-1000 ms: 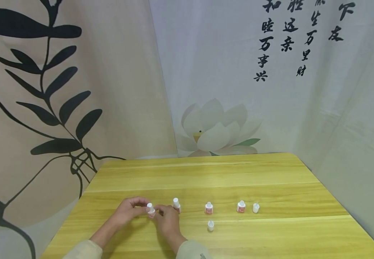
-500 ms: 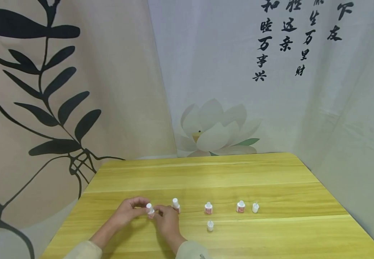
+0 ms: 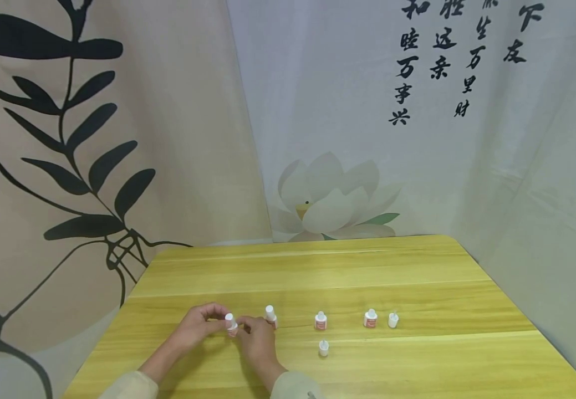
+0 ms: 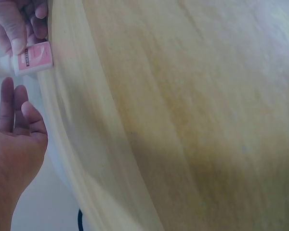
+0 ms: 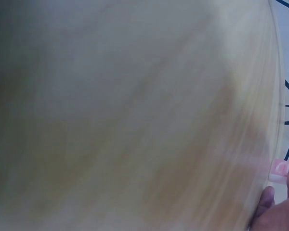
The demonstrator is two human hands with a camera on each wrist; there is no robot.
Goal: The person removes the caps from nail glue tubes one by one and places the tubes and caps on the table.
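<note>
The small pink-labelled bottle (image 3: 232, 326) tilts slightly between the two hands; I can't tell whether its base touches the surface. It looks light, stiff and smooth, probably a bit slippery, so I'd judge the flat body best for holding and the cap (image 3: 229, 317) for turning. The right hand (image 3: 260, 341) pinches the body; the left hand (image 3: 200, 327) has thumb and forefinger pinched at the cap end. Just beyond the right hand stands a capped bottle (image 3: 270, 315); farther right, others share the worktop (image 3: 417, 360).
</note>
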